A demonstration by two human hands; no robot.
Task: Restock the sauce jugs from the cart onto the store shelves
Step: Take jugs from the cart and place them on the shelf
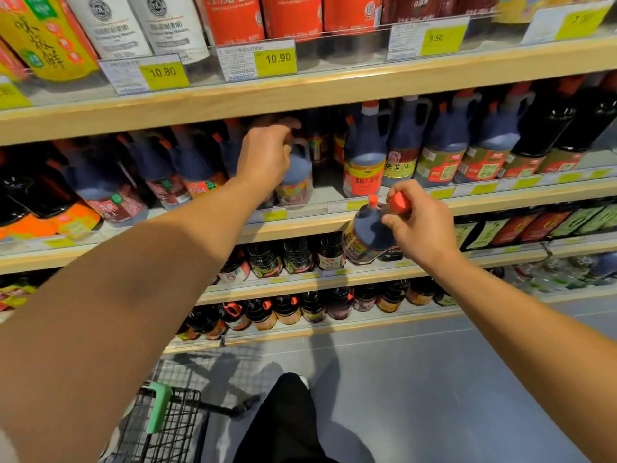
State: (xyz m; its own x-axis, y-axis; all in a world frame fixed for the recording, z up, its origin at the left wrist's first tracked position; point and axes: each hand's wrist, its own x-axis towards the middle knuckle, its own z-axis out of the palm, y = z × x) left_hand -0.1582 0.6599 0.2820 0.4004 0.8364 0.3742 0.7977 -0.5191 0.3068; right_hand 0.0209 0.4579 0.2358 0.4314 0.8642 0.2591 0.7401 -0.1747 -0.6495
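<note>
Ideally, the left hand (265, 155), fingers wrapped on a shelved jug (295, 182) at frame centre, pushes it back squarely; the right hand (419, 225), clenched on a second jug (365, 235) lower right, then fills the gap.

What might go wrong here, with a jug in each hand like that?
1. The right hand carries its jug tilted, out past the shelf edge; if the grip slips, it would probably drop to the floor.
2. The left hand reaches among tightly packed jugs; the jug it holds could knock its neighbours.
</note>
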